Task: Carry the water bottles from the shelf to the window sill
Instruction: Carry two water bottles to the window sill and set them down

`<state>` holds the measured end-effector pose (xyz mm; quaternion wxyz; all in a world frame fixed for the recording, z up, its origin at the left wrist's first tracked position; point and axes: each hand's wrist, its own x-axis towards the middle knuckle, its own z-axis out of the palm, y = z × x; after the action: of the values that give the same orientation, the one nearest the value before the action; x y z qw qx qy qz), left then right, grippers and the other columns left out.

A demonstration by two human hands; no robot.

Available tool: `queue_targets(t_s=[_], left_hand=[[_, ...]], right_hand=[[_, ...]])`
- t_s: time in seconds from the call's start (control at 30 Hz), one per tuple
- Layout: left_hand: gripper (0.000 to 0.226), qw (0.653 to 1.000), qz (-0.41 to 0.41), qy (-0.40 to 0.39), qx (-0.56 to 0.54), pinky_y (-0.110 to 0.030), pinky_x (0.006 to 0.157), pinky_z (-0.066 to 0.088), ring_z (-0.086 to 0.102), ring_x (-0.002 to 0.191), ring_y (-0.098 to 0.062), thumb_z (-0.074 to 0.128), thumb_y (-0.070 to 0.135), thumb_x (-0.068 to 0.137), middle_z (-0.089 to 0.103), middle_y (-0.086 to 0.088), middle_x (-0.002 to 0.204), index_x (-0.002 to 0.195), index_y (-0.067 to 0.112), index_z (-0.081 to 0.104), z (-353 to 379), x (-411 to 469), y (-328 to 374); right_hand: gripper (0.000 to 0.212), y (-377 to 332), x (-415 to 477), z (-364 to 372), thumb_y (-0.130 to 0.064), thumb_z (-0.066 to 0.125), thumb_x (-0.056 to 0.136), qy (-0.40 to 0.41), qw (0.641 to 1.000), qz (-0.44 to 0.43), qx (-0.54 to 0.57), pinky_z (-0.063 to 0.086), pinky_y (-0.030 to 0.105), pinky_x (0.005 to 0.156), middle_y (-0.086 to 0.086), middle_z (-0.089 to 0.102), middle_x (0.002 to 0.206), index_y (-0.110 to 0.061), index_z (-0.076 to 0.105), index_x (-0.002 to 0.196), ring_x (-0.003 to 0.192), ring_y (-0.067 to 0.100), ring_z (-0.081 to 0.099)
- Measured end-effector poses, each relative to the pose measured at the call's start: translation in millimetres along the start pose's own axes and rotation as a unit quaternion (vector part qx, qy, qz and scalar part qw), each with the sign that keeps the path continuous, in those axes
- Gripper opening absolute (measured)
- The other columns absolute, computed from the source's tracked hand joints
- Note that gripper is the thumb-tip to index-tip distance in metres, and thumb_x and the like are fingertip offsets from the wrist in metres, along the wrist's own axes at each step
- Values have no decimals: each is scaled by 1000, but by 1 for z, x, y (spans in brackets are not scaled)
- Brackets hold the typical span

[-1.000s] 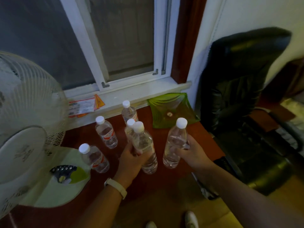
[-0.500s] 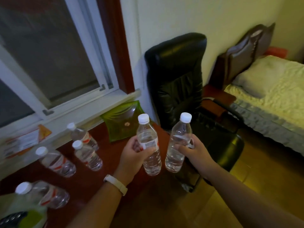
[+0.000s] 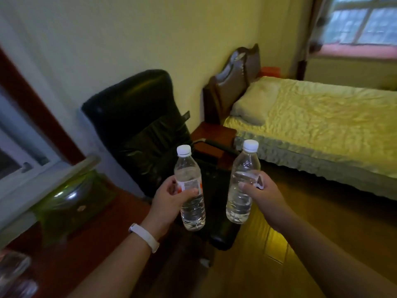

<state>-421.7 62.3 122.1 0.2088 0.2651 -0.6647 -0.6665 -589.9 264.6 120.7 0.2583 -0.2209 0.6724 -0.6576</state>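
Observation:
My left hand [image 3: 169, 197] grips a clear water bottle [image 3: 191, 208] with a white cap and an orange-and-white label, held upright in the air. My right hand [image 3: 261, 193] grips a second clear water bottle [image 3: 241, 168] with a white cap, also upright, a little to the right of the first. Both bottles hang above the floor in front of a black chair. A window with a pink window sill [image 3: 352, 51] shows at the far upper right. Blurred bottles [image 3: 12, 274] lie at the lower left corner on the red-brown table.
A black padded office chair [image 3: 137, 125] stands straight ahead. The red-brown table [image 3: 92, 239] carries a green glass dish [image 3: 71, 201] below the near window frame [image 3: 25, 168]. A bed with a yellow cover [image 3: 322, 123] and brown headboard fills the right. Wooden floor [image 3: 268, 254] lies between.
My view has swung right, away from the table and near window toward the bed and the far window. Both hands still hold their bottles, now lifted off the table and carried along.

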Motion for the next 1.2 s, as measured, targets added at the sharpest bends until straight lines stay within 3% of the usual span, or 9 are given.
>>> queue_targets(t_s=[0.23, 0.33, 0.57, 0.7, 0.9, 0.97, 1.03, 1.2], left_hand=[[43, 995, 2, -99, -4, -34, 81, 54, 73, 97, -17, 83, 38, 63, 76, 0, 105, 105, 33, 72, 122, 48, 15], [44, 988, -3, -154, -1, -41, 85, 56, 73, 100, -22, 83, 32, 68, 76, -3, 107, 110, 28, 71, 166, 70, 18], [40, 961, -18, -277, -6, -25, 71, 57, 74, 94, -23, 82, 23, 71, 77, -7, 105, 110, 21, 71, 262, 140, 13], [45, 948, -44, -313, -32, -33, 71, 58, 74, 94, -25, 84, 27, 67, 77, -7, 105, 110, 22, 71, 315, 190, 6], [37, 914, -77, -393, -59, -34, 68, 58, 73, 88, -28, 83, 25, 67, 77, -8, 99, 103, 24, 74, 386, 258, 10], [36, 902, -75, -422, -54, -34, 67, 58, 73, 84, -26, 85, 29, 63, 77, -8, 97, 97, 27, 75, 409, 275, 15], [39, 894, -77, -438, -56, -44, 74, 59, 72, 88, -30, 85, 30, 58, 76, -13, 101, 96, 26, 75, 432, 284, 19], [47, 874, -67, -480, -44, -53, 82, 56, 72, 94, -38, 87, 31, 58, 76, -15, 105, 103, 23, 75, 490, 299, 23]], right_hand=[[44, -5, -5, -107, -46, 76, 67, 113, 993, -15, 14, 53, 33, 74, -4, 74, 103, -32, 65, 107, 94, 14, 71], [37, -4, -4, -141, -45, 77, 67, 157, 987, -11, 20, 53, 31, 72, -5, 75, 101, -35, 66, 102, 93, 14, 72], [32, 5, 19, -205, -44, 77, 68, 264, 964, -4, 31, 53, 30, 71, -5, 75, 98, -37, 67, 97, 91, 13, 72], [23, 3, 44, -237, -37, 76, 72, 331, 943, -4, 20, 55, 29, 69, -3, 75, 95, -36, 68, 94, 89, 15, 72], [34, -9, 72, -286, -38, 77, 70, 418, 908, 11, 6, 56, 35, 75, -2, 75, 98, -29, 67, 101, 92, 16, 72], [34, -15, 79, -299, -39, 76, 74, 433, 901, 10, -7, 54, 26, 70, -6, 75, 99, -29, 66, 104, 92, 11, 71], [30, -22, 81, -310, -36, 75, 80, 451, 893, 9, -10, 52, 20, 68, -9, 74, 101, -29, 65, 107, 93, 7, 70], [23, -29, 81, -344, -27, 73, 86, 500, 866, 4, 3, 55, 33, 79, -1, 75, 104, -25, 65, 107, 96, 14, 71]])
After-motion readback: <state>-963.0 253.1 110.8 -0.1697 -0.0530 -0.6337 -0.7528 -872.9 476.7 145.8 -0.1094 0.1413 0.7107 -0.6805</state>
